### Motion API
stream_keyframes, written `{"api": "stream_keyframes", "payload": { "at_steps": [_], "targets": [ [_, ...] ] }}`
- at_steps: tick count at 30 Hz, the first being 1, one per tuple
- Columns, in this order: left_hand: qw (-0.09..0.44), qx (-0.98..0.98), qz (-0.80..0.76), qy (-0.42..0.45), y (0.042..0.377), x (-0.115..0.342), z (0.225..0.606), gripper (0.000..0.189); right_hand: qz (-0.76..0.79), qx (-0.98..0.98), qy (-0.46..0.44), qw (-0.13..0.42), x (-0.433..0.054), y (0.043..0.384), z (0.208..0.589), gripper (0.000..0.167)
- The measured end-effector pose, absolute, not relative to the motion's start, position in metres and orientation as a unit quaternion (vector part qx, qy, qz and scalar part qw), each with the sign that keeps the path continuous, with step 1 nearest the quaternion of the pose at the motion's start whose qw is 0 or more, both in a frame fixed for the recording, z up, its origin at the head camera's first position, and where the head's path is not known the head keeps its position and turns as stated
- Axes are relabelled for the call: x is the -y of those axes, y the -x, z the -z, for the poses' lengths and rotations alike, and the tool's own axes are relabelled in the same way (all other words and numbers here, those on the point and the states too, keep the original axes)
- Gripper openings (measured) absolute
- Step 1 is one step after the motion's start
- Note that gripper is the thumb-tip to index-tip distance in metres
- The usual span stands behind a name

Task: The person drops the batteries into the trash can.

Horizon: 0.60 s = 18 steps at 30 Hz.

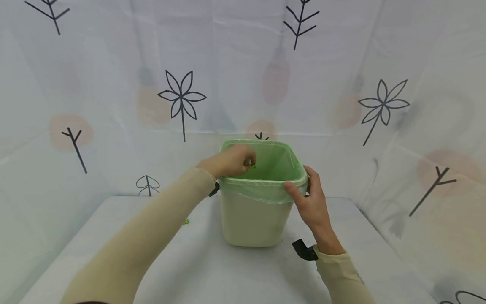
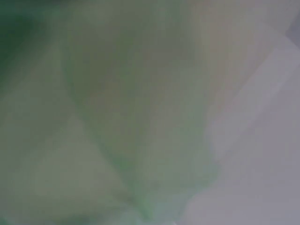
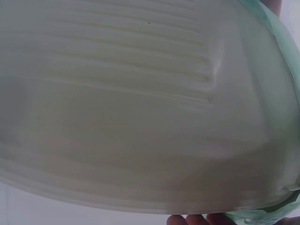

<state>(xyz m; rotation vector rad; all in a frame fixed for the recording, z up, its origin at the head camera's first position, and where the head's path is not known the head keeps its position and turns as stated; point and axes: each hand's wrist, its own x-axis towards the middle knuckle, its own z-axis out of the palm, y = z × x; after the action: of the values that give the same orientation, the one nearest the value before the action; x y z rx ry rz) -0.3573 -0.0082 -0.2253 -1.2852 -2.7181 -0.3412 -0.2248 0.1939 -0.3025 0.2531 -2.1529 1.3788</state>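
Note:
A cream-coloured trash bin (image 1: 254,223) stands upright on the table, lined with a pale green plastic bag (image 1: 273,156) folded over its rim. My left hand (image 1: 233,160) reaches over the left side of the rim, its fingers curled round a small shiny yellow-green piece (image 1: 252,166), mostly hidden. My right hand (image 1: 311,202) grips the right front corner of the bin, thumb over the bag's edge. The right wrist view shows the bin's ribbed side wall (image 3: 117,117) and some fingertips (image 3: 194,219) at its edge. Blurred green bag film (image 2: 154,117) fills much of the left wrist view.
Another small shiny yellow-green bit (image 1: 185,221) lies on the white-covered table (image 1: 228,274), partly behind my left forearm. A white cloth (image 1: 235,84) with plant drawings hangs behind and at both sides. A black strap end (image 1: 305,250) sticks out at my right wrist.

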Motion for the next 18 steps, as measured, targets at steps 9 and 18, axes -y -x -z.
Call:
{"api": "stream_keyframes", "payload": {
  "at_steps": [9,18],
  "targets": [
    [0.052,0.899,0.102,0.423,0.3563,0.0074,0.2262,0.03,-0.515,0.805,-0.091,0.281,-0.1931,0.2236,0.3011,0.067],
    [0.04,0.908,0.096,0.406,0.3528,0.0066,0.2239,0.036,-0.514,0.805,-0.091,0.282,-0.1932,0.2236,0.3013,0.066]
  ]
}}
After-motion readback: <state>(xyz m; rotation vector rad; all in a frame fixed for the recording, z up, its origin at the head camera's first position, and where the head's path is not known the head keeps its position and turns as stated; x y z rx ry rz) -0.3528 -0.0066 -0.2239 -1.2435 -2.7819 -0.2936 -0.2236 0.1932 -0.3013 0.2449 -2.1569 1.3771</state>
